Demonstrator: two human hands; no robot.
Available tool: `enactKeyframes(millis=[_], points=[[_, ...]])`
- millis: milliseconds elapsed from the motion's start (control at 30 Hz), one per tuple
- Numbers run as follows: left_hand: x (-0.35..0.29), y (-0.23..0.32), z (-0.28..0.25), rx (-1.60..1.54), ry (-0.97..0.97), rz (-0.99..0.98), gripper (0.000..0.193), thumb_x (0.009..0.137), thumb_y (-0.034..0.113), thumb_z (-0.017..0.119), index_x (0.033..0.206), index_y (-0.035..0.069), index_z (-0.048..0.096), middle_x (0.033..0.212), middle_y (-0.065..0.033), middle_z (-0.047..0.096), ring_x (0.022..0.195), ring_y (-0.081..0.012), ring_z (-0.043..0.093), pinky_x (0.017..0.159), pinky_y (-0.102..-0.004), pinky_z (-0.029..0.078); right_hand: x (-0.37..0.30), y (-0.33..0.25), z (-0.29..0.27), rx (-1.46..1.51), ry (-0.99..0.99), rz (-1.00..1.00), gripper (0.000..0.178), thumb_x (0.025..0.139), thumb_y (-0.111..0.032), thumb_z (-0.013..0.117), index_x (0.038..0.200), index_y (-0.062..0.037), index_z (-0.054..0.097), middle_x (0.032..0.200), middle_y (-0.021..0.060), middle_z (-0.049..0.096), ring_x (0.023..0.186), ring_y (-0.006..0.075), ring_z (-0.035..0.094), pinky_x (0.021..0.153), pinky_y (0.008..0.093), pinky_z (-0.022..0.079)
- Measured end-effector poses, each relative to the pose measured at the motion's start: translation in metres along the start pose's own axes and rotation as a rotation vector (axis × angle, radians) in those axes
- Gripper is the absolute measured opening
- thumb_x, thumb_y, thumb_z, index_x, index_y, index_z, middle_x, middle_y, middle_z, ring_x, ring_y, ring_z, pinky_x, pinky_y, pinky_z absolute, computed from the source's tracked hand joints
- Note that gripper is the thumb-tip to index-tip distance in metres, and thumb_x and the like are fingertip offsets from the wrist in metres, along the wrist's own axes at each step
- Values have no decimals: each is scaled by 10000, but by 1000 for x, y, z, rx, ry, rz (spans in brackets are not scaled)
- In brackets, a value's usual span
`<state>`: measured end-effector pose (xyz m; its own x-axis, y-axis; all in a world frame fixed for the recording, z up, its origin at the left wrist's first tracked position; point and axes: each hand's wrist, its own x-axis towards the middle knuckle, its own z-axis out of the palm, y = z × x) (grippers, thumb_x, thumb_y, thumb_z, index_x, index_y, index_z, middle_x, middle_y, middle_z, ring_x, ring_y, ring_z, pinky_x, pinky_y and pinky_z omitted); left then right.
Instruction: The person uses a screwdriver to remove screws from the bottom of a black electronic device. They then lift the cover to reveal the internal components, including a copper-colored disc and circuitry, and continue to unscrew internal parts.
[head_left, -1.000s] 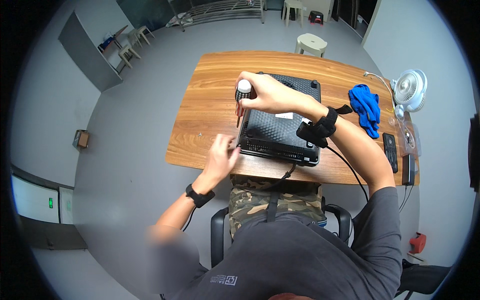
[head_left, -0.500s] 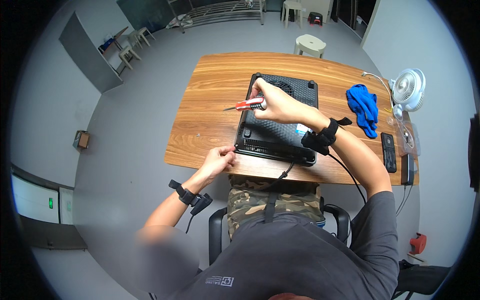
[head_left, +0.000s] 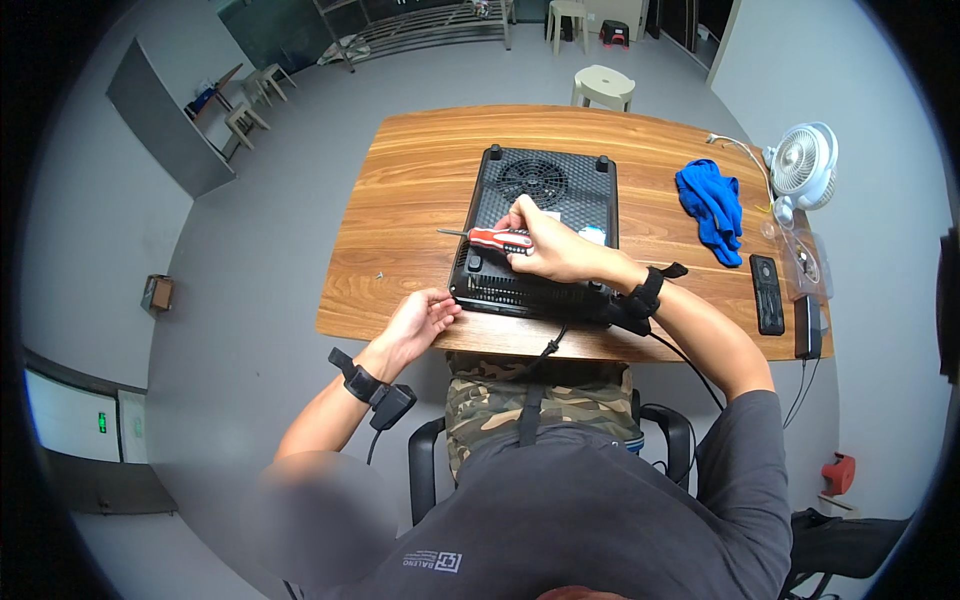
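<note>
A black flat appliance (head_left: 545,190) lies bottom-up on the wooden table (head_left: 420,170), its round vent grille toward the far side. My right hand (head_left: 545,245) rests over its near half, shut on a red-handled screwdriver (head_left: 490,238) whose shaft points left, level over the appliance's left edge. My left hand (head_left: 420,320) sits at the table's near edge by the appliance's near-left corner, fingers loosely curled, touching the wood. A small screw (head_left: 379,274) lies on the table to the left.
A blue cloth (head_left: 712,205), a white desk fan (head_left: 805,165), a black remote (head_left: 766,292) and a power strip (head_left: 806,325) occupy the table's right side. A cord (head_left: 548,345) hangs off the near edge. A white stool (head_left: 604,85) stands beyond the table.
My right hand lowered the screwdriver from upright over the appliance's left corner to level, and drew it nearer. My left hand slid along the near edge toward the appliance's corner.
</note>
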<state>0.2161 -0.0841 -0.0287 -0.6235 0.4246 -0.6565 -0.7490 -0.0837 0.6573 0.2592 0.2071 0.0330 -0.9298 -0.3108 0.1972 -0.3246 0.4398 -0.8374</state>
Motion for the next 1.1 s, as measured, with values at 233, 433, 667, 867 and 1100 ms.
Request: enactKeyframes(millis=[233, 433, 667, 867, 1100], points=[[1, -1, -3, -35, -11, 35, 252, 974, 160, 599, 1131, -37, 587, 1113, -146, 643, 1061, -241, 653, 855, -300, 524, 22, -17, 9, 17, -48, -44, 402, 846, -40, 659, 1130, -1, 376, 1172, 209, 591, 1097, 234, 595, 973, 357, 502], [-7, 1, 4, -100, -8, 52, 254, 939, 146, 617, 1096, -52, 591, 1107, -147, 644, 1060, -253, 661, 837, -300, 535, 34, -29, 18, -14, -77, -130, 439, 865, -36, 603, 1276, 21, 457, 1191, 204, 567, 1142, 279, 585, 1011, 386, 469], [-7, -3, 6, -158, -18, 66, 237, 928, 144, 600, 1075, -41, 582, 1108, -167, 632, 1034, -258, 657, 805, -292, 529, 43, -18, 27, -85, -127, -223, 461, 868, -29, 602, 1315, 9, 497, 1225, 225, 554, 1197, 361, 565, 1044, 427, 463], [1, -8, 0, -213, -60, 92, 244, 927, 108, 592, 1124, -32, 557, 1082, -162, 619, 1013, -263, 654, 781, -284, 521, 42, -22, 26, -67, -143, -171, 485, 873, -58, 618, 1335, 27, 495, 1247, 230, 556, 1218, 340, 564, 1061, 414, 458], [1, -9, -1, -168, -50, 138, 434, 940, 57, 588, 1347, 6, 446, 1077, -119, 641, 914, -222, 668, 741, -266, 512, 43, -17, 26, -77, -155, -162, 494, 893, -88, 647, 1349, 22, 494, 1277, 233, 552, 1239, 340, 558, 1072, 409, 454]])
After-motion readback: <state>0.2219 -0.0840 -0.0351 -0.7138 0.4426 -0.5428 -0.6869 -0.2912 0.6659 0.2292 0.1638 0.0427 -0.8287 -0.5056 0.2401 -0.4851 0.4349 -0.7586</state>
